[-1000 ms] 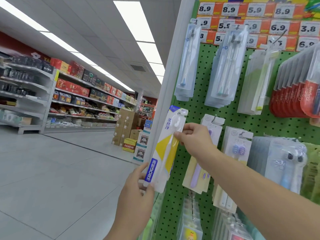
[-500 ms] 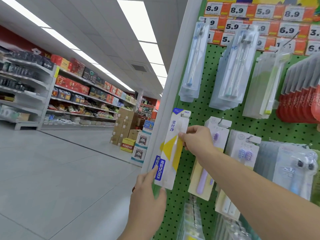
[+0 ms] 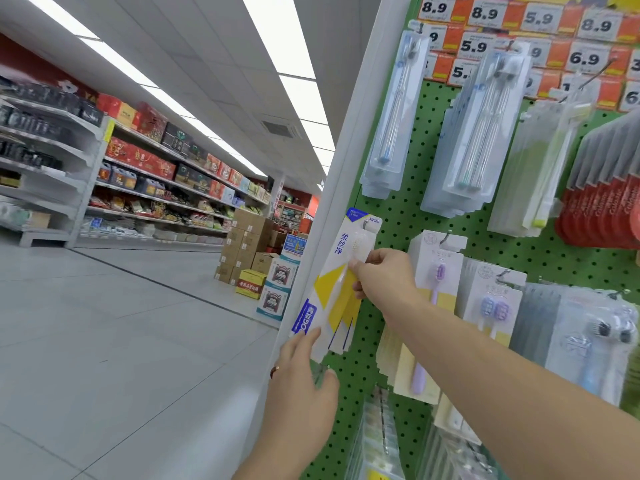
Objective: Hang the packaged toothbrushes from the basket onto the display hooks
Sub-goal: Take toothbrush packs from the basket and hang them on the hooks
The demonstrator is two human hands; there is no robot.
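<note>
Two hands are on one packaged toothbrush (image 3: 337,282), a long white card with a blue top corner, a yellow diamond-shaped panel across its middle, a blue label low on its left edge and blue characters running down its upper part. A pale bristled brush head shows through the clear blister near the top. The pack hangs tilted at the left edge of the green pegboard (image 3: 398,216), its upper end up at a display hook (image 3: 366,224); whether the hook is through the hang hole cannot be told. The right hand (image 3: 384,277) pinches the pack's right edge just below the brush head, thumb and fingertips closed on it. The left hand (image 3: 301,393) holds the bottom end, thumb against the front by the blue label, fingers curled behind. A ring (image 3: 274,371) sits on that hand. Just beside, to the right, hangs a white pack with a purple toothbrush (image 3: 436,282).
</note>
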